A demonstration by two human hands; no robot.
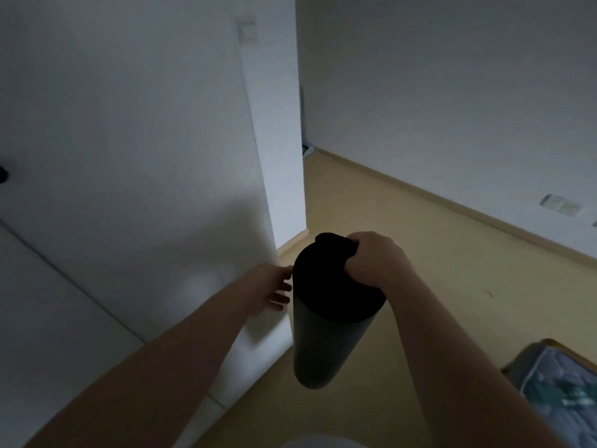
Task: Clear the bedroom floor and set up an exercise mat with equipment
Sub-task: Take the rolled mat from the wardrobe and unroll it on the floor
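A rolled-up dark exercise mat (323,347) stands upright on the yellowish floor (436,286), seen from above, close to the corner of a white wardrobe. My right hand (371,257) grips the top edge of the roll on its far right side. My left hand (274,289) is beside the roll's left side, fingers extended and touching or nearly touching it. The lower end of the mat is dim and I cannot tell whether it touches the floor.
A white wardrobe (145,173) fills the left. A white wall with a wooden skirting board (452,202) runs along the right, with sockets (562,205) low on it. A bed corner with patterned bedding (562,383) is at the lower right.
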